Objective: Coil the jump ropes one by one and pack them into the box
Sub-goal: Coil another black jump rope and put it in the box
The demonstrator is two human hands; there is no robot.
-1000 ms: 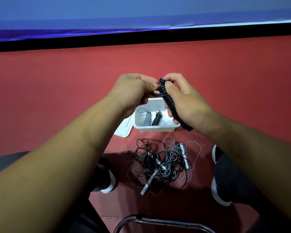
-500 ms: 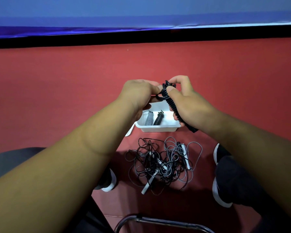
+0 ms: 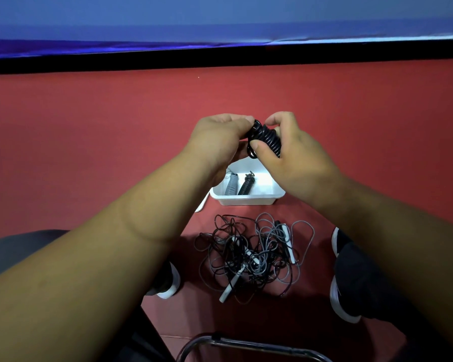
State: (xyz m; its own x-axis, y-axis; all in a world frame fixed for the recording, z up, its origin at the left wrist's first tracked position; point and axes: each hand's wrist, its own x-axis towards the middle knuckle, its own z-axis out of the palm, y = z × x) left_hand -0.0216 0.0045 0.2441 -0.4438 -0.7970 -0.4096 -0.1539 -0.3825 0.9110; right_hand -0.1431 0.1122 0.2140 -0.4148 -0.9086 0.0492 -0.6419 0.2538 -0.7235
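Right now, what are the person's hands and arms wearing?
Nothing visible: the left hand and right hand are bare, no gloves or rings. Both forearms are uncovered to the frame edge, with no sleeve, watch or wristband.

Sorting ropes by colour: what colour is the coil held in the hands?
Black coil, head view.

Red floor (image 3: 89, 142); blue wall (image 3: 220, 17), black strip (image 3: 220, 56) at base; dark shoes (image 3: 165, 280); metal frame (image 3: 246, 344) btm.
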